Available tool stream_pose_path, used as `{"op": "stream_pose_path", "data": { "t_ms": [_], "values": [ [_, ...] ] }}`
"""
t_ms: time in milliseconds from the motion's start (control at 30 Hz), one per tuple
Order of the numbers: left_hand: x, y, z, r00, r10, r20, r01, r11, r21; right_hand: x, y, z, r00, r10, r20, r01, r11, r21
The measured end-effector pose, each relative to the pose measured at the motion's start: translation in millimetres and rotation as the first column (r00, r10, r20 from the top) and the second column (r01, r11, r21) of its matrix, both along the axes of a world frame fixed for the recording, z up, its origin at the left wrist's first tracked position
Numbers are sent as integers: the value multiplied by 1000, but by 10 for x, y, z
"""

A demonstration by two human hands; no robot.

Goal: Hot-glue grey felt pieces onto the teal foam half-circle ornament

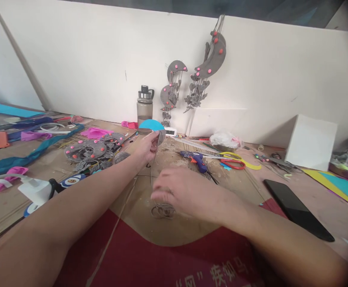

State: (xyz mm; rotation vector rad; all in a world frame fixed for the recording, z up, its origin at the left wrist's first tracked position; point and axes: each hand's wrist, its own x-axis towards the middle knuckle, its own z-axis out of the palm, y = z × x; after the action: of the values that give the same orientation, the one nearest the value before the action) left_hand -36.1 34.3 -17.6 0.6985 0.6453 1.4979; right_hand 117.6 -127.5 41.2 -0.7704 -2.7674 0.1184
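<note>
Just left of the glue gun [195,158], holding up a round blue-and-grey piece [152,125] in the left hand [149,144], pinched between thumb and fingers, apparently raised off the table [326,199].

On the near side of the glue gun and a bit to its left, holding the right hand [176,187] low over a loose coil of thin cord [163,211]. Pretty blurry down there tbh, so can't tell if pinching a loop or just brushing it. Bent and bunched at the fingers anyway, definitely not spread wide.

Also seeing a thin strand [151,173] left of the glue gun, between piece and coil. Going by that, probably at a cord-handling step: sorting some length with one hand, steadying the piece with the other. Next move? Seems to call for a gentle but firm pinch left of the glue gun, plus a light touch on its near side so as not to snag loops.

Pose-wise, stretching the left forearm [102,187] long toward the glue gun's left side. Angling the right forearm [251,223] in from its near right, back of the hand up, fingertips pointing left.
</note>
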Motion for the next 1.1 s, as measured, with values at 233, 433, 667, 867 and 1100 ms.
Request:
{"op": "stream_pose_path", "data": {
  "t_ms": [233,433,667,867,1100],
  "values": [
    [197,-221,92,984,-170,53,173,984,-50,217,691,-159,786,-256,-563,388,913,126],
    [388,-396,100,969,-236,67,243,962,-121,359,913,-314,715,-253,-652,410,907,97],
    [469,-444,85,957,-282,74,290,946,-144,376,981,-384,652,-257,-714,387,922,21],
    [479,-466,102,959,-273,81,283,945,-164,379,1005,-401,624,-247,-742,381,924,13],
    [481,-453,86,961,-268,70,276,949,-155,379,1021,-440,585,-259,-768,381,924,-21]
  ]
}}
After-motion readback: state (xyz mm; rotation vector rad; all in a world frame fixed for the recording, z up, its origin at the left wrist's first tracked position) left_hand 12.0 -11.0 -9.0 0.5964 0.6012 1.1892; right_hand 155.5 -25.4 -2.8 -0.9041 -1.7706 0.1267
